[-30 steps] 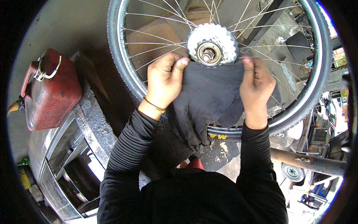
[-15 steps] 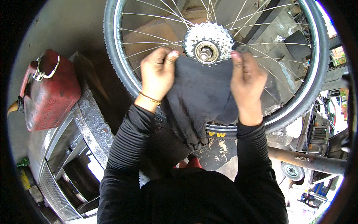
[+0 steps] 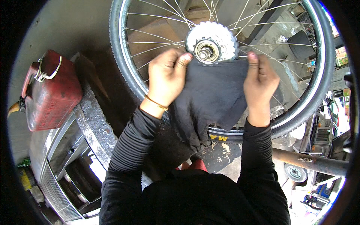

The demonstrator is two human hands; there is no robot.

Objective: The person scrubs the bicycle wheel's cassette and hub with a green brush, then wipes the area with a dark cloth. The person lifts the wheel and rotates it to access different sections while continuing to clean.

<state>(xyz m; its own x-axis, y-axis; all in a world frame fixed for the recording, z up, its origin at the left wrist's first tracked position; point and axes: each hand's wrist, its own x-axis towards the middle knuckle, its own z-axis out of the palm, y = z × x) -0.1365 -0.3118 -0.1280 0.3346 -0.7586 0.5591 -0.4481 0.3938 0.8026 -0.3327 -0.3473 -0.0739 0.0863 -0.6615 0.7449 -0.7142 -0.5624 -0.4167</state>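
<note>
A dark grey cloth (image 3: 215, 88) is stretched between my two hands, its upper edge pulled taut just below the hub of a bicycle wheel (image 3: 129, 71). My left hand (image 3: 167, 73) pinches the cloth's left corner, thumb on top. The right corner is gripped by my right hand (image 3: 260, 75), also with the thumb uppermost. Right behind the cloth's edge sits the silver sprocket cassette (image 3: 221, 35), its teeth smeared by motion, with the axle end (image 3: 205, 53) sticking out toward me. Whether the cloth's edge touches the sprockets, I cannot tell. The cloth's lower part hangs over the tyre.
A red fuel can (image 3: 54, 93) with a wire on its handle stands at the left by a rough concrete ledge (image 3: 95, 120). A metal grille frame (image 3: 58, 191) lies below it. At the right are a rusty pipe (image 3: 311, 163) and a small wheel (image 3: 295, 172).
Both hands have shifted right with the cloth stretched between them. The wheel sits slightly farther right too, and its sprockets have gone from sharp to blurred.
</note>
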